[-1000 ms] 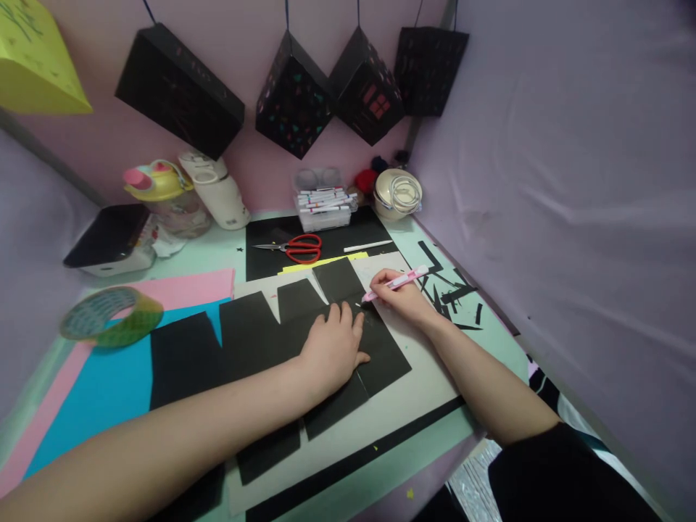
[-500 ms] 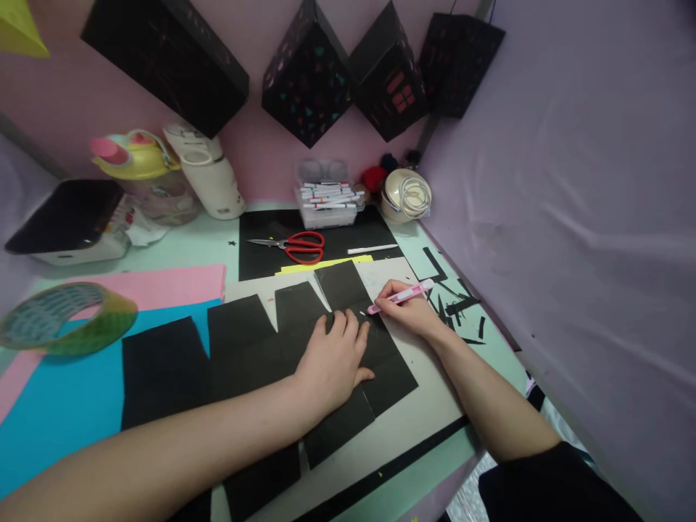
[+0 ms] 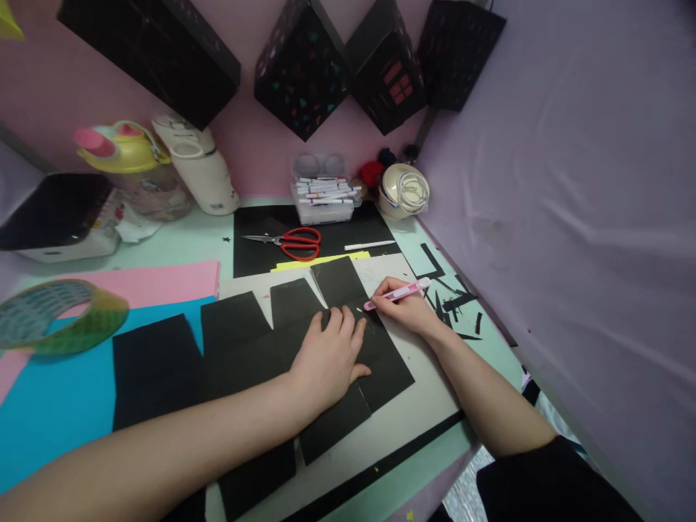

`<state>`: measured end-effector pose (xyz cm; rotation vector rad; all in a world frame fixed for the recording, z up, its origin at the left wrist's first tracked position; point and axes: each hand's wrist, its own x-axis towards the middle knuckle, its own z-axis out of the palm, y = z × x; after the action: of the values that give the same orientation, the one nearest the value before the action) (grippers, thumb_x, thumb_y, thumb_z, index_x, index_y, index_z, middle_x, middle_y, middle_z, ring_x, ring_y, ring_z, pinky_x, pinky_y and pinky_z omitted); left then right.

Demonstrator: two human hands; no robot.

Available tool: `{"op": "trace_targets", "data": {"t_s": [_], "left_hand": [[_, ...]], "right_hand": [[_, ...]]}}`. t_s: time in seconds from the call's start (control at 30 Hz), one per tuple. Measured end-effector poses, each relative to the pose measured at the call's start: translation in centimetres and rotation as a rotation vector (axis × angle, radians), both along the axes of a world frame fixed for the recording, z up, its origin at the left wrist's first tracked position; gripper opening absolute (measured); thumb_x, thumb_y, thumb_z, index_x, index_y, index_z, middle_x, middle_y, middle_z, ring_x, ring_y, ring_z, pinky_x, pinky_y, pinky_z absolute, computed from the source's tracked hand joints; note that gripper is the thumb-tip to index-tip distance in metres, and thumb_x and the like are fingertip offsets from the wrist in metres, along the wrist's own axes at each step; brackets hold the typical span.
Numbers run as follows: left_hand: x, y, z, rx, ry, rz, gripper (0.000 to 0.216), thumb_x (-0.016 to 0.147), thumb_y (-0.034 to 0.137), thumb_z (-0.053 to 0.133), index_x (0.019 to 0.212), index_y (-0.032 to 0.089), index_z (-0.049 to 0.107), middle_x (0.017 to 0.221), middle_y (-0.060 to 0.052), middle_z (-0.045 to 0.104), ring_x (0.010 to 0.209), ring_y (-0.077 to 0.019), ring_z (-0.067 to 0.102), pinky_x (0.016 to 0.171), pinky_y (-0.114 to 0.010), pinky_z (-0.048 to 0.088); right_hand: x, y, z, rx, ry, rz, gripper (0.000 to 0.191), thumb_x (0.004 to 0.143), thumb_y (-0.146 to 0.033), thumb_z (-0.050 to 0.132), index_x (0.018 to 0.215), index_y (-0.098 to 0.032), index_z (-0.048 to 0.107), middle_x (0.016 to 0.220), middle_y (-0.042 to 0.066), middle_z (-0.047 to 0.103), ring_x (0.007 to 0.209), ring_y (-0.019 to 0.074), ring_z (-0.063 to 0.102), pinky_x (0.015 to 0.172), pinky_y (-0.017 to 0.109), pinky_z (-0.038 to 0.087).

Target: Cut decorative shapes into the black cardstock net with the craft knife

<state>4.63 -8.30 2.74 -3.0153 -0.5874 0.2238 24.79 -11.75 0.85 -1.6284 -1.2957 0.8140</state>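
Note:
A large black paper cutout [image 3: 244,348] with notched flaps lies on a grey cutting board [image 3: 413,413]. My left hand [image 3: 329,355] rests flat on the black paper, fingers stretched out and together, pressing it down. My right hand [image 3: 405,312] is closed round a pink craft knife [image 3: 396,293], whose tip touches the black paper just right of my left fingertips.
Red scissors [image 3: 296,243], a white stick [image 3: 368,246] and a box of markers [image 3: 325,197] lie behind. A tape roll [image 3: 59,315], pink and blue sheets sit at left. Black paper scraps [image 3: 451,293] lie at right. Black paper lanterns [image 3: 301,69] hang above.
The camera has shifted slightly, so the view moved up and left. Both hands stay on the black paper; the knife tip has barely moved.

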Motion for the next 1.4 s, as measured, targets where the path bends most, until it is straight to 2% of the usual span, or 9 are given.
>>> {"op": "trace_targets", "data": {"t_s": [0.17, 0.37, 0.8, 1.03, 1.23, 1.4], "left_hand": [[0.03, -0.05, -0.01, 0.004, -0.003, -0.003, 0.075, 0.091, 0.062, 0.048, 0.147, 0.013, 0.040, 0.143, -0.024, 0.043, 0.127, -0.0378, 0.042, 0.102, -0.052, 0.038], [-0.04, -0.01, -0.07, 0.002, -0.007, -0.004, 0.075, 0.091, 0.062, 0.047, 0.147, 0.013, 0.040, 0.142, -0.024, 0.043, 0.127, -0.0384, 0.042, 0.101, -0.054, 0.039], [0.01, -0.08, 0.09, -0.006, -0.020, 0.008, 0.074, 0.090, 0.062, 0.050, 0.146, 0.013, 0.042, 0.142, -0.024, 0.044, 0.128, -0.0377, 0.042, 0.102, -0.053, 0.039], [0.03, -0.16, -0.03, -0.007, -0.031, 0.007, 0.074, 0.090, 0.061, 0.051, 0.146, 0.013, 0.042, 0.142, -0.024, 0.044, 0.127, -0.0383, 0.043, 0.101, -0.054, 0.039], [-0.01, -0.05, -0.19, -0.010, -0.038, 0.002, 0.074, 0.090, 0.060, 0.051, 0.146, 0.012, 0.042, 0.141, -0.025, 0.044, 0.127, -0.0389, 0.043, 0.101, -0.055, 0.039], [-0.15, -0.12, -0.56, 0.003, -0.074, -0.003, 0.074, 0.089, 0.060, 0.054, 0.144, 0.012, 0.044, 0.140, -0.025, 0.046, 0.125, -0.0392, 0.044, 0.099, -0.056, 0.040]], "right_hand": [[-0.04, -0.11, -0.14, -0.005, 0.033, 0.001, 0.013, 0.080, -0.030, 0.065, 0.073, -0.020, 0.060, 0.060, -0.003, 0.061, 0.052, 0.0113, 0.052, 0.053, 0.024, 0.041], [0.23, -0.09, -0.18, -0.030, 0.176, -0.030, 0.019, 0.081, -0.034, 0.066, 0.074, -0.020, 0.057, 0.059, -0.002, 0.062, 0.049, 0.0106, 0.052, 0.050, 0.024, 0.040], [-0.27, -0.18, 0.21, 0.027, -0.013, 0.019, 0.013, 0.081, -0.029, 0.066, 0.072, -0.019, 0.062, 0.064, -0.002, 0.063, 0.058, 0.0114, 0.054, 0.057, 0.024, 0.041], [0.39, -0.17, -0.41, -0.007, 0.195, 0.001, 0.018, 0.082, -0.032, 0.066, 0.073, -0.020, 0.057, 0.058, -0.003, 0.061, 0.050, 0.0106, 0.051, 0.052, 0.024, 0.039], [0.26, -0.17, -0.17, -0.010, 0.075, -0.004, 0.015, 0.082, -0.030, 0.067, 0.074, -0.019, 0.060, 0.060, -0.002, 0.061, 0.054, 0.0116, 0.053, 0.054, 0.025, 0.039], [0.53, -0.10, 0.01, 0.017, 0.093, -0.043, 0.013, 0.082, -0.032, 0.067, 0.079, -0.020, 0.062, 0.067, -0.002, 0.062, 0.058, 0.0124, 0.054, 0.057, 0.026, 0.041]]}}
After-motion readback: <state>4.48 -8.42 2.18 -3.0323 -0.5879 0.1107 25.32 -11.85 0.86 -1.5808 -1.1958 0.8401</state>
